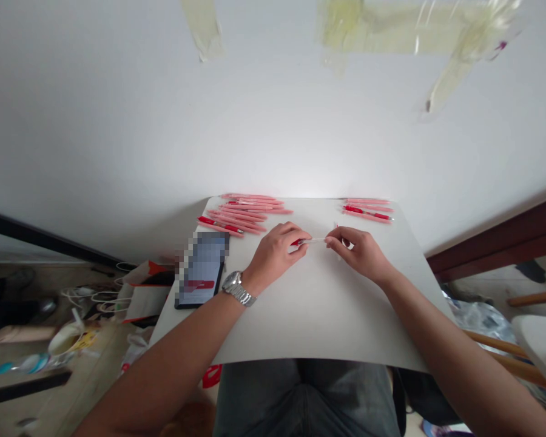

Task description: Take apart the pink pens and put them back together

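Note:
My left hand (pixel 277 252), with a metal watch at the wrist, is closed around a red pen part. My right hand (pixel 361 252) pinches the other end of a thin clear refill (pixel 313 241) that runs between both hands. Both hover over a small white table (pixel 318 315). A pile of several pink and red pens (pixel 246 213) lies at the table's far left. A smaller group of pink and red pens (pixel 368 209) lies at the far right.
A phone (pixel 202 268) lies on the table's left edge. Paper bags (pixel 139 294) and clutter stand on the floor to the left. A wooden rail (pixel 495 243) and a chair (pixel 537 346) are on the right. A white wall rises behind.

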The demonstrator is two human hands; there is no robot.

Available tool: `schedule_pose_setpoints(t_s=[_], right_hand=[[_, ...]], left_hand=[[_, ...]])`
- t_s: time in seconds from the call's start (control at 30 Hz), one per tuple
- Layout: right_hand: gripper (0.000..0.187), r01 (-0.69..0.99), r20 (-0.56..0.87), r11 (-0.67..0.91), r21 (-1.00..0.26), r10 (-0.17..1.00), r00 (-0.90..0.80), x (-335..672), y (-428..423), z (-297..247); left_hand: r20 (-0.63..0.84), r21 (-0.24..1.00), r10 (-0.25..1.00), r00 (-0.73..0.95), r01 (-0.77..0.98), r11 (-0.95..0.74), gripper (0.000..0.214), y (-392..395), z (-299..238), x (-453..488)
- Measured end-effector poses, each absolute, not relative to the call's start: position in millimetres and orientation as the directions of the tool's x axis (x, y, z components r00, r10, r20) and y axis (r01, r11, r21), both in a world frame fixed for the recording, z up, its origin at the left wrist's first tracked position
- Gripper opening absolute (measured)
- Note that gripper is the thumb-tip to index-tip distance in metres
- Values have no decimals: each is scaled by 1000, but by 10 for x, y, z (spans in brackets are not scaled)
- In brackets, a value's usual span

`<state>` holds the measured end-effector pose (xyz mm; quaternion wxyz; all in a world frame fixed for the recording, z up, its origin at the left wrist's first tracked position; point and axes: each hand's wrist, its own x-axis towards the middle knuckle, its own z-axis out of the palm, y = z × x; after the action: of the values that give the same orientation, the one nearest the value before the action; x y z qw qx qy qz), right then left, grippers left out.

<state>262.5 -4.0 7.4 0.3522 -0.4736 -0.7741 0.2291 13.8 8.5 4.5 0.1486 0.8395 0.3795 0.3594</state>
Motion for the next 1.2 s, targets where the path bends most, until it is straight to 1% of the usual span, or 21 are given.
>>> schedule_pose_setpoints(t_s=[0.07,0.2,0.33,0.47,0.53,0.67,0.7,0.8,0.87,0.97,1.07,1.2], right_hand=[[25,549,344,455,-701,890,-300,2633,-38,77],[26,498,394,507,-703,861,-321,2666,-23,63],[18,509,429,550,-661,835,-345,2684,-10,53],[16,518,434,549,-656,836,-336,2671,-14,66],[19,540,417,530,-654,848,-327,2659,-21,77],[30,570,373,495,-656,869,-326,2643,-33,91],[30,568,367,492,-660,870,-328,2641,-35,91],[19,540,375,501,-676,865,-332,2645,-37,78],[21,519,404,529,-672,849,-341,2652,-34,63],[24,505,451,587,-632,809,-376,2665,-24,45],[16,508,465,614,-604,790,-401,2675,-16,47],[9,526,450,594,-608,804,-388,2668,-25,77]], left_hand=[[490,531,750,445,530,-662,13,87,41,140],[492,544,758,428,529,-651,14,95,36,135],[498,545,755,427,524,-655,14,99,35,129],[503,534,748,434,524,-663,14,94,41,133],[500,525,745,442,529,-667,14,88,48,137],[490,510,744,454,543,-667,14,77,62,145],[487,511,745,455,544,-666,14,75,63,146],[484,520,750,451,541,-661,14,75,58,146],[490,527,749,445,534,-662,15,78,50,144],[500,534,749,434,526,-662,16,84,41,139],[498,536,752,432,529,-658,15,86,36,136],[492,530,750,441,532,-660,14,79,38,139]])
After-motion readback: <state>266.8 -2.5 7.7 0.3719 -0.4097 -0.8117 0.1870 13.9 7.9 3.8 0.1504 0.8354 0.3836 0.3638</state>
